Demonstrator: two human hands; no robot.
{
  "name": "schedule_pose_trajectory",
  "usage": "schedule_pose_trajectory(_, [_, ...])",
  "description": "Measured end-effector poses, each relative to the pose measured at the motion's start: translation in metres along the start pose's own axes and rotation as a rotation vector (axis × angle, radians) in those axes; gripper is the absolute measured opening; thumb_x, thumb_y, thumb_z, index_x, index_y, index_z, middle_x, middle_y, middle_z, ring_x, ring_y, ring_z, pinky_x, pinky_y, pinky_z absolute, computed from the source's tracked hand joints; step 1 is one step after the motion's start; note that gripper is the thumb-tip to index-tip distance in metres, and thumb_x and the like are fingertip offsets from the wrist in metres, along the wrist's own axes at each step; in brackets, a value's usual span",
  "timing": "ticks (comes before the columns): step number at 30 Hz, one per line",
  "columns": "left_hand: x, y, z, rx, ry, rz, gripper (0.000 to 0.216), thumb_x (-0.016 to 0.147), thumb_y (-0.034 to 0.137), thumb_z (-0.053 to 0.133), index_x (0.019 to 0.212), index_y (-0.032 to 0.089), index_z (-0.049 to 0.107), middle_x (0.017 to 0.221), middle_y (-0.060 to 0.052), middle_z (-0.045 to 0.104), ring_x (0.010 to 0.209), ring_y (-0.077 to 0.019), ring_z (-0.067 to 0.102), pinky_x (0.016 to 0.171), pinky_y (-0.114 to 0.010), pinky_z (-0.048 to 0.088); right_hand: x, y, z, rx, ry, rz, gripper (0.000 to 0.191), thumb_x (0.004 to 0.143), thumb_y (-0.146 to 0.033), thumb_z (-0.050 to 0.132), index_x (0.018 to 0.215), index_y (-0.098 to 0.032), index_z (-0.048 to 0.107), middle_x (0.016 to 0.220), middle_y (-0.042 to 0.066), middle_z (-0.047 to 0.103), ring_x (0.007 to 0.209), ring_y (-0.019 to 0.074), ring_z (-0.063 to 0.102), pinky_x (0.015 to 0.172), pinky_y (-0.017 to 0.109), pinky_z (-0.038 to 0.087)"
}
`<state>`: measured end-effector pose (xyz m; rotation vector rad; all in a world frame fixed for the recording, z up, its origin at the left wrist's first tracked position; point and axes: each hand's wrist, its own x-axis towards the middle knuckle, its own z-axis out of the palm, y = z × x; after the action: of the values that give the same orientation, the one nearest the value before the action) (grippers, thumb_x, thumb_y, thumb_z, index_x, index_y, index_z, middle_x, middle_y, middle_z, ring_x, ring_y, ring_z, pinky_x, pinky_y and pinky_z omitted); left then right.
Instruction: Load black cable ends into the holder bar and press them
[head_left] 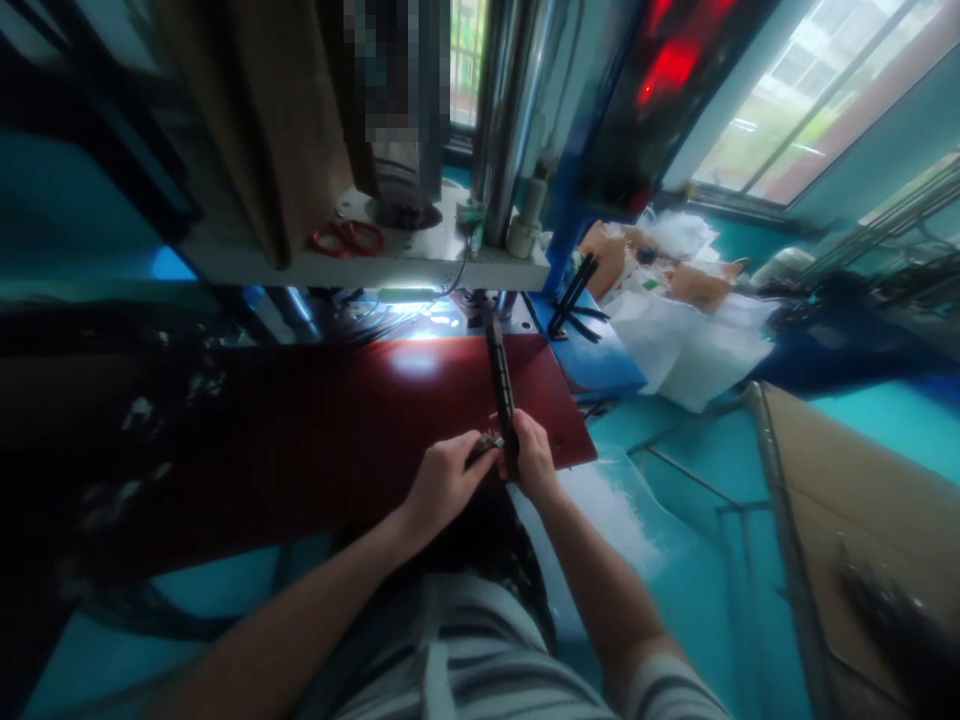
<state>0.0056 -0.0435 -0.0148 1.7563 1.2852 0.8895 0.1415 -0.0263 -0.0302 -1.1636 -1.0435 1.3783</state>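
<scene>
My right hand (534, 455) is closed round the near end of a long black slotted strip (500, 372). The strip points away from me over the dark red tabletop (360, 430). Close beside it, my left hand (448, 475) grips a small dark tool with a shiny metal tip (484, 449). That tip is at the strip's side; whether it touches cannot be made out. Fingers hide much of the tool and the strip's near end.
Behind the tabletop stands a machine with a pale plate (450, 262), bearing red-handled scissors (349, 238). Black strips (576, 300) lie on a blue surface (607, 362). White bags (675, 340) are piled at right, near a large cardboard box (862, 480).
</scene>
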Motion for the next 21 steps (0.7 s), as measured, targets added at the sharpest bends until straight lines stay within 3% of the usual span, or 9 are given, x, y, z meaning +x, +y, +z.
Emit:
schedule_pose_trajectory(10, [0.012,-0.008,-0.002,-0.301,-0.167,-0.122,0.027,0.081,0.033,0.048,0.068,0.013,0.061,0.068,-0.003,0.067,0.063,-0.0142,0.059,0.062,-0.021,0.043,-0.004,-0.003,0.003,-0.07,-0.042,-0.051,0.038,0.084,-0.051,0.044,0.088,-0.017,0.06,0.043,-0.006,0.049,0.03,0.0082,0.041,0.028,0.019,0.029])
schedule_pose_trajectory(21, [0.013,-0.009,-0.001,-0.411,-0.16,-0.168,0.026,0.079,0.033,0.051,0.065,0.013,0.061,0.061,-0.001,0.062,0.055,-0.0109,0.054,0.052,-0.019,0.04,-0.002,-0.005,0.003,-0.098,-0.065,-0.034,0.038,0.085,-0.051,0.044,0.087,-0.017,0.059,0.044,-0.006,0.05,0.03,0.008,0.042,0.028,0.019,0.028])
